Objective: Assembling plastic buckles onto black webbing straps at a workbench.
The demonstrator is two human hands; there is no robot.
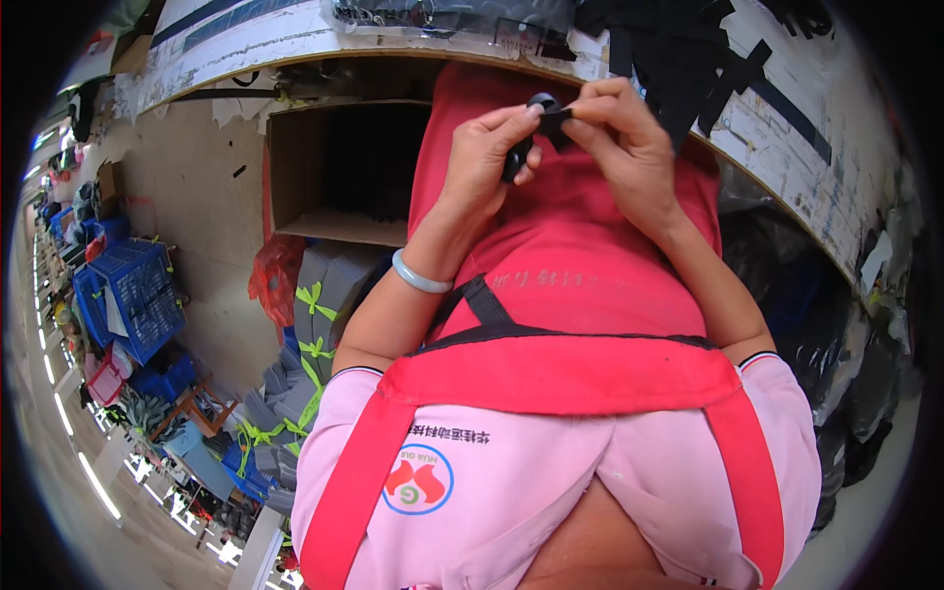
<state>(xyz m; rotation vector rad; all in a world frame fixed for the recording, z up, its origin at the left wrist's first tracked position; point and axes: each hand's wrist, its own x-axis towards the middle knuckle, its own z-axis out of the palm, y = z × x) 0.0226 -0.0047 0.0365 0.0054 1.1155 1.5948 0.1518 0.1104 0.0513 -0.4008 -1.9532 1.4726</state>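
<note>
Both my hands are raised over the red apron (600,256) on my lap, close to the table's near edge. My left hand (487,162) is closed around a black, curved strap-like piece (515,162), which shows below the thumb and loops up past its tip. With thumb and fingers pinched, my right hand (629,143) grips the other end of the same dark piece. A short stretch of it spans the gap between the hands. Its exact kind is too small to make out. A pale bangle (421,273) circles my left wrist.
The worn white table (265,44) curves ahead, bearing a clear plastic bag (452,18) and black fabric pieces (669,69). An open cardboard box (339,231) sits under it. Left are a red plastic bag (277,278), grey bundles with lime ties (295,388) and blue crates (138,295).
</note>
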